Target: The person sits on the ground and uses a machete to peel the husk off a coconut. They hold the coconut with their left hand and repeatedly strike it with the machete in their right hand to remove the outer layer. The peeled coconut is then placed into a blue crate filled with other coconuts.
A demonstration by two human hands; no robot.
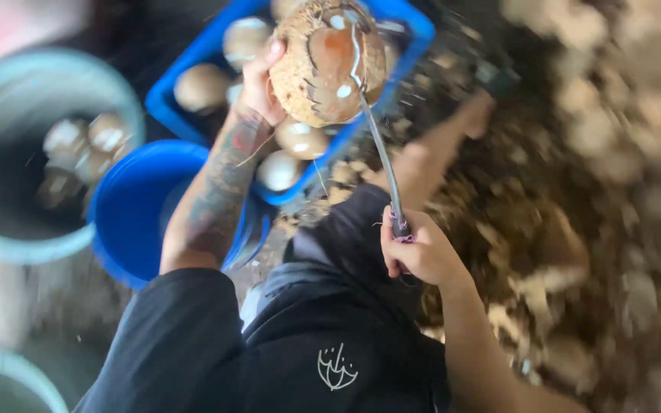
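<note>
My left hand holds up a large brown coconut with patches of husk scraped off and white spots showing. My right hand grips the handle of a long curved metal blade, whose tip rests against the coconut's shell. Both hands are raised over my lap, above my dark shorts and bare leg. The picture is blurred by movement.
A blue crate with several peeled coconuts sits behind the held one. A blue bucket stands left of my arm. A teal tub at far left holds more coconuts. Husk scraps cover the ground on the right.
</note>
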